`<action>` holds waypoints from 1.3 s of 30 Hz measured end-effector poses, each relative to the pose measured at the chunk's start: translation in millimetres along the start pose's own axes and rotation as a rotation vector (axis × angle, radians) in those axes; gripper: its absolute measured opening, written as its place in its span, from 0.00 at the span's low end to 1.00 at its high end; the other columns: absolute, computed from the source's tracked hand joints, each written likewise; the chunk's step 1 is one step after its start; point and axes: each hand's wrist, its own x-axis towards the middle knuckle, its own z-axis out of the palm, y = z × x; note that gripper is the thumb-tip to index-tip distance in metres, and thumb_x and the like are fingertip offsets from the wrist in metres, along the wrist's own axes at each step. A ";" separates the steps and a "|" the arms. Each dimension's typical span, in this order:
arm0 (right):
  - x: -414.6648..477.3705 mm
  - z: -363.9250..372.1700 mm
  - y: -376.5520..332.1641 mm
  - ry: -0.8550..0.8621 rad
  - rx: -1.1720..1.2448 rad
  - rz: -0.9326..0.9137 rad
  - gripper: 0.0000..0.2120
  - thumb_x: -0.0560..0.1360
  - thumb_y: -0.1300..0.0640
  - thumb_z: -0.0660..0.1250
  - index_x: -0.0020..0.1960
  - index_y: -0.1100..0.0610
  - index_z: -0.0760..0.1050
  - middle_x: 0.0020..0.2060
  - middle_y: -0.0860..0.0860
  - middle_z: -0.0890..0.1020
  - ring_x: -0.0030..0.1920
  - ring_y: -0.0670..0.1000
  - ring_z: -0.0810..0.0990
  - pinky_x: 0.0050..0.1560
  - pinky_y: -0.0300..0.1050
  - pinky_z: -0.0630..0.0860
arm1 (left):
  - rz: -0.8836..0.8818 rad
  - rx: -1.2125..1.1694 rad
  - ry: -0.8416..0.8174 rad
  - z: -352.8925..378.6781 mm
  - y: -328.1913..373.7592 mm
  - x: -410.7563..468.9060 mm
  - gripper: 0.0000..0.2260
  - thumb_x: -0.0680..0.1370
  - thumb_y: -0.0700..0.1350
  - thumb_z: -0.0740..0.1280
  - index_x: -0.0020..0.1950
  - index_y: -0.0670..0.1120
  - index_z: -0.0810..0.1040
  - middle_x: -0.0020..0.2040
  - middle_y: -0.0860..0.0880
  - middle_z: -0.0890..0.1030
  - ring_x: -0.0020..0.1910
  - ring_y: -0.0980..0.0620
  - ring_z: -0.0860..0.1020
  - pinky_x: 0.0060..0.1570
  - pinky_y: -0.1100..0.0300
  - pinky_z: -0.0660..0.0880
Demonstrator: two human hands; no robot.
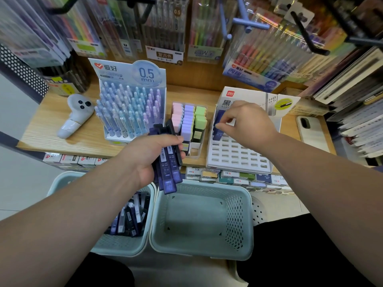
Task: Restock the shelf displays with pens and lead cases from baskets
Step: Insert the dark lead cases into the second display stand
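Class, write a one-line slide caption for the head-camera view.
Left hand grips dark purple plastic lead cases while the right hand pinches one more case at the white slotted display tray.

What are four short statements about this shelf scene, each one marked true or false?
1. The left hand grips a bundle of lead cases. True.
2. The right hand lies flat on the phone. False: it pinches a single lead case at the lead case display; the phone lies apart.
3. Most slots of the lead case display are unfilled. True.
4. The right basket holds pens. False: no pens show in it; loose lead cases lie in the left basket.
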 end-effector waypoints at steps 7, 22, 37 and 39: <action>-25.5 -26.6 -78.0 -0.567 0.847 0.179 0.25 0.61 0.43 0.79 0.44 0.60 0.74 0.32 0.54 0.83 0.34 0.54 0.85 0.35 0.49 0.82 | 0.040 -0.216 0.022 7.5 5.7 0.2 0.03 0.77 0.42 0.71 0.46 0.43 0.80 0.37 0.47 0.82 0.34 0.50 0.82 0.38 0.55 0.82; -40.3 -19.3 -92.0 -0.431 0.927 0.258 0.10 0.75 0.64 0.74 0.53 0.61 0.76 0.37 0.59 0.81 0.30 0.52 0.82 0.33 0.48 0.83 | 0.065 -0.239 0.124 9.3 5.7 0.4 0.06 0.77 0.44 0.69 0.42 0.44 0.81 0.37 0.46 0.81 0.34 0.46 0.80 0.37 0.54 0.79; -15.4 -66.2 -30.2 -0.435 1.234 0.466 0.12 0.69 0.66 0.73 0.52 0.60 0.80 0.30 0.51 0.82 0.27 0.44 0.79 0.30 0.35 0.78 | -0.027 -0.198 0.100 11.8 2.1 -3.8 0.03 0.76 0.43 0.73 0.48 0.45 0.84 0.37 0.49 0.82 0.34 0.50 0.82 0.38 0.57 0.79; -15.2 -70.5 -20.9 -0.416 1.126 0.453 0.12 0.71 0.69 0.72 0.54 0.61 0.80 0.30 0.51 0.82 0.28 0.45 0.80 0.30 0.36 0.79 | -0.014 -0.176 0.111 10.0 0.2 -2.0 0.03 0.76 0.43 0.74 0.48 0.45 0.83 0.36 0.49 0.83 0.34 0.50 0.82 0.39 0.56 0.79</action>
